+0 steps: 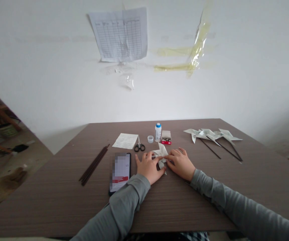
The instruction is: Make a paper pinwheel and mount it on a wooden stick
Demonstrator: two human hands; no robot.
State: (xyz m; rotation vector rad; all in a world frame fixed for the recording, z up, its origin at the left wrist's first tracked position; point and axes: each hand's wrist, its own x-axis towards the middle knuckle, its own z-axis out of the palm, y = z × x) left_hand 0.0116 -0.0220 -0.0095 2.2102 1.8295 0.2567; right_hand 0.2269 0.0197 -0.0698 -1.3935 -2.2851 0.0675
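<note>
A small folded paper pinwheel (162, 149) lies on the table between my two hands, its pale printed blades sticking out beyond my fingers. My left hand (148, 167) grips it from the left, with the thumb and a finger on the paper. From the right, my right hand (181, 164) presses its fingertips at the pinwheel's middle. Fingers cover part of the centre, so I cannot see whether a pin is there. Just behind stand a red box of small metal pins (166, 139), a white glue bottle (158, 132) with a blue top and a clear round cap (150, 139).
Black-handled scissors (139, 146) touch a stack of printed paper squares (125, 141). Left of my left forearm lies a phone (120, 172), and farther left several dark sticks (94, 164). Finished paper pinwheels on sticks (211, 135) rest at the right. A wall (71, 87) closes off the table's back.
</note>
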